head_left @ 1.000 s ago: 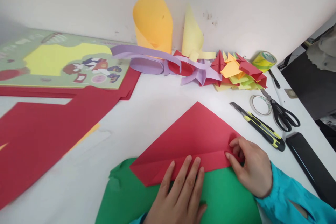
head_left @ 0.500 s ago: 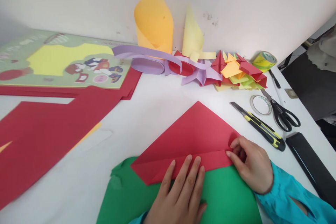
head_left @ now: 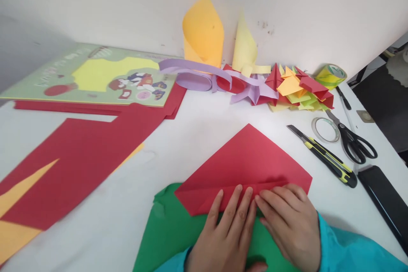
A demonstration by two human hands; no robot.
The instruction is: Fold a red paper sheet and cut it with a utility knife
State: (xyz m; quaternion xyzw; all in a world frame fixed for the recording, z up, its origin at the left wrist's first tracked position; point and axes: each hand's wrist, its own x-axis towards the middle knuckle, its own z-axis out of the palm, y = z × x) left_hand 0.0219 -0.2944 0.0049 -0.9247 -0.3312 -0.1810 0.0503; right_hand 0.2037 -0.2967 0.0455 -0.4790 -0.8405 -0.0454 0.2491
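Observation:
A sheet of red paper (head_left: 248,157) lies in front of me, with a narrow strip folded up along its near edge. Under it is green paper (head_left: 172,229), crumpled at its left corner. My left hand (head_left: 228,225) rests flat with fingers spread, its fingertips on the folded strip. Close beside it, my right hand (head_left: 290,221) lies over the right part of the strip, fingers stretched out and pressing on the paper. The hands nearly touch at the fingertips and cover part of the fold.
At right lie a utility knife (head_left: 323,155), a clear tape roll (head_left: 325,130), scissors (head_left: 355,142) and a black case (head_left: 384,204). Folded paper shapes (head_left: 296,87) and paper rolls (head_left: 204,34) stand along the wall. Red sheets (head_left: 79,157) and a green printed pad (head_left: 63,78) are left.
My right hand has let go of the paper's right edge and slid left along the fold, now beside my left hand. The view has shifted slightly left.

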